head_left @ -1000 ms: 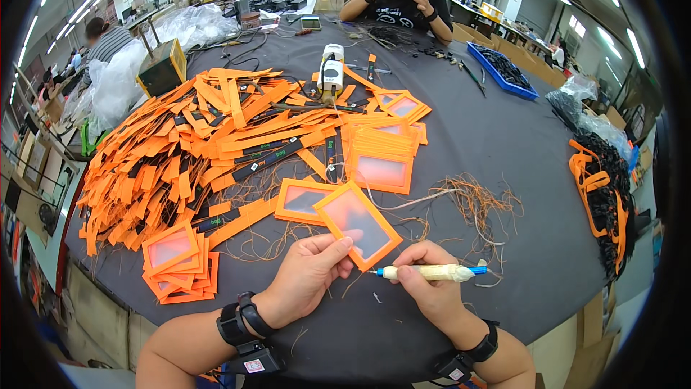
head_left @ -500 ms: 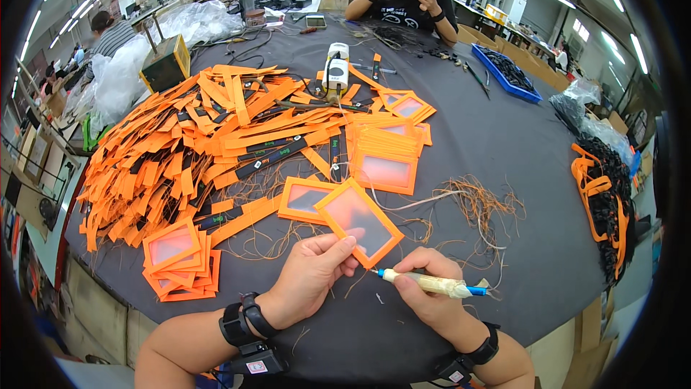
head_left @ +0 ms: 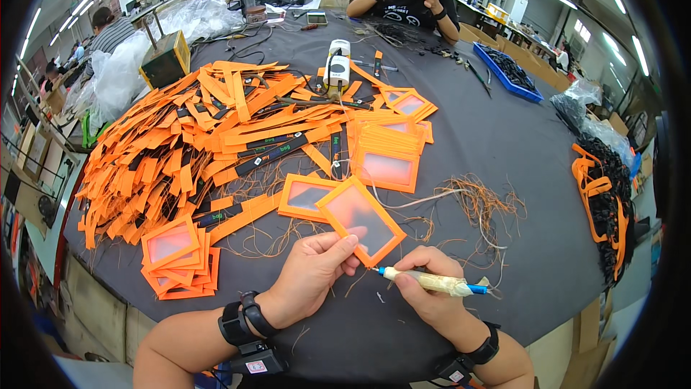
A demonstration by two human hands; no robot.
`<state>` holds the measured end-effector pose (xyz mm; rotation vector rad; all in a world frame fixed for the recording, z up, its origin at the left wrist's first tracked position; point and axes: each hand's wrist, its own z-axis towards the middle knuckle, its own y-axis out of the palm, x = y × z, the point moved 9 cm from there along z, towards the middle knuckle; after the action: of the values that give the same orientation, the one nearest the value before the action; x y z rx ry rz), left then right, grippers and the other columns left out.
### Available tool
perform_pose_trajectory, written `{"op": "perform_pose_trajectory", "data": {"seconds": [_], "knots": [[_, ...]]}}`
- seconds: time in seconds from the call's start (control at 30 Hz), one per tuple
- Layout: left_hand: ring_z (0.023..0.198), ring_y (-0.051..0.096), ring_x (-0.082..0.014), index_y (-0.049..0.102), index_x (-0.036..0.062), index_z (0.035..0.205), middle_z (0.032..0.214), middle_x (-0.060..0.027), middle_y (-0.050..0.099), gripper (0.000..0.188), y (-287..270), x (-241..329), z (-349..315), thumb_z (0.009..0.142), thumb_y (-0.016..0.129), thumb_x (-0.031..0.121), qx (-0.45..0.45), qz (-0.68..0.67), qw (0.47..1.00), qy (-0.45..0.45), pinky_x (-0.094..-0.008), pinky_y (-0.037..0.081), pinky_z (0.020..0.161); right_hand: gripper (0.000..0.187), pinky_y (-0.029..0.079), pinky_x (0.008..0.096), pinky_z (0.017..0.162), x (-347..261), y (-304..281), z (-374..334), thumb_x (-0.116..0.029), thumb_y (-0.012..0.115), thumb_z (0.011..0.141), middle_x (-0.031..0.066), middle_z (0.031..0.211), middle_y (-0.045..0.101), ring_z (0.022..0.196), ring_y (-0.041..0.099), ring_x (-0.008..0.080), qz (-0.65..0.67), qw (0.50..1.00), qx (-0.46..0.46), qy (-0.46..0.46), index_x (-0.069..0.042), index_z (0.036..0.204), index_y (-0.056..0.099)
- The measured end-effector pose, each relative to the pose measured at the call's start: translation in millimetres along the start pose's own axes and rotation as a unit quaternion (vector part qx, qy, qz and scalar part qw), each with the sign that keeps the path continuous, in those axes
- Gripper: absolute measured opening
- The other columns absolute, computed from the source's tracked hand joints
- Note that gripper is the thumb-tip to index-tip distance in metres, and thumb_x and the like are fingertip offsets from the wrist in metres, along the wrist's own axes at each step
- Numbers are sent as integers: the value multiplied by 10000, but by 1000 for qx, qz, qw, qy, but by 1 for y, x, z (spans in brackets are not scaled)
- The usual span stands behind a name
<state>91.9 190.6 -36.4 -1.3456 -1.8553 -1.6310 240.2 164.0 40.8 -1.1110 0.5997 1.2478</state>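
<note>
Pinched between the thumb and fingers of my left hand point(head_left: 314, 274) is an orange-edged clear plastic card holder point(head_left: 362, 218), tilted, its lower corner toward me. My right hand point(head_left: 432, 290) grips a corded pen-shaped tool point(head_left: 432, 283) like a pen; its barrel is wrapped in pale tape and its ends are blue. The thin tip touches or nearly touches the holder's lower corner, where short threads hang. Just behind lie more card holders point(head_left: 301, 195), partly covered by the held one. Another stack point(head_left: 173, 245) sits left of my left hand.
A large heap of orange straps with black labels point(head_left: 144, 166) covers the table's left. A white power adapter point(head_left: 337, 65) stands beyond stacked holders point(head_left: 385, 169). Loose orange threads point(head_left: 479, 202) lie right. A blue tray point(head_left: 507, 72) holds black parts; a person point(head_left: 407, 7) sits opposite.
Both hands, the card holder and the pen-shaped tool stay nearly in place, with only slight shifts. The tool's tip remains at the holder's lower corner.
</note>
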Motion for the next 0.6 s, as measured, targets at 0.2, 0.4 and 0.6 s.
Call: {"op": "perform_pose_trajectory", "data": {"seconds": [0.2,0.4,0.6], "knots": [[720,540,-78,534,-83,1206,867,-55,634,337,1,0,0,947,547,132,-4,2,1000,-3,-210,454,679,102,461,247,561,1,-1,-1,-65,695,767,73,760,641,618,601,143,0,1000,4,-1,-10,817,626],[719,539,-80,539,-84,1199,870,-58,630,330,0,1,0,947,548,128,-2,0,1000,0,-212,453,677,89,448,233,594,1,2,-1,-56,660,801,62,779,630,656,574,102,3,1000,-16,3,-7,846,600],[726,542,-86,581,-63,1151,865,-55,620,276,-1,1,0,946,539,117,2,8,1000,0,-218,451,675,108,468,236,620,14,-22,-6,-51,629,832,66,792,625,686,578,93,101,990,85,41,4,907,575]]}}
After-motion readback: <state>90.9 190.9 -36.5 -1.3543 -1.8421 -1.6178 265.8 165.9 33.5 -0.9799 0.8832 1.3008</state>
